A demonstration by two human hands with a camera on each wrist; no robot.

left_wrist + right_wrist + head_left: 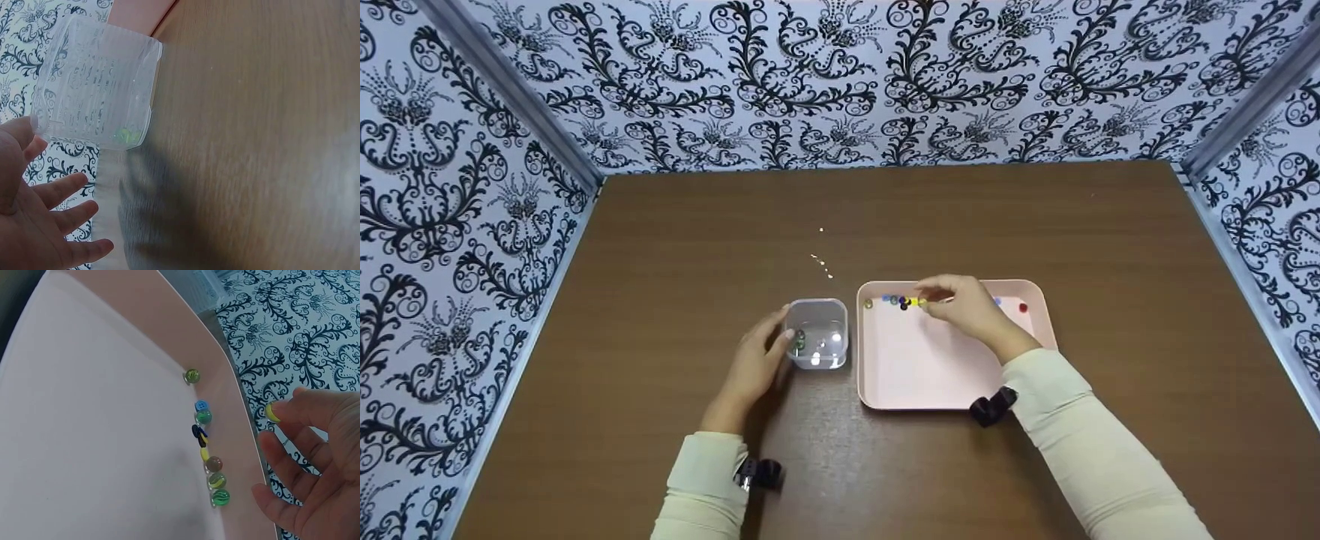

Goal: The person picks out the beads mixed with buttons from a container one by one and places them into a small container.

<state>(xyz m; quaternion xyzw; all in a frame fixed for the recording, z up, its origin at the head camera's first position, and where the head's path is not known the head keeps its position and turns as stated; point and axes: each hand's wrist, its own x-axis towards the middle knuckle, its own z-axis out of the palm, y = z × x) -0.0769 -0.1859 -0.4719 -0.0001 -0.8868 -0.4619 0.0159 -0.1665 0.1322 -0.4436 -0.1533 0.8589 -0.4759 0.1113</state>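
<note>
A clear plastic container (818, 330) with a few green marbles (799, 340) stands left of a pink tray (934, 375). My left hand (754, 367) grips the container's left rim between thumb and index finger; its other fingers are spread in the left wrist view. Over the tray's far side is my right hand (971, 309). In the right wrist view, that hand (315, 455) pinches a small yellow piece (271, 412) between thumb and forefinger. Along the tray wall lie several marbles (220, 497), a blue button (201, 405) and dark and yellow pieces (204, 454).
A red piece (1023, 307) lies in the tray's far right corner. The brown table (697, 247) is bordered by patterned panels (840, 82) at the back and both sides. Small bright spots (823, 266) show on the table beyond the container.
</note>
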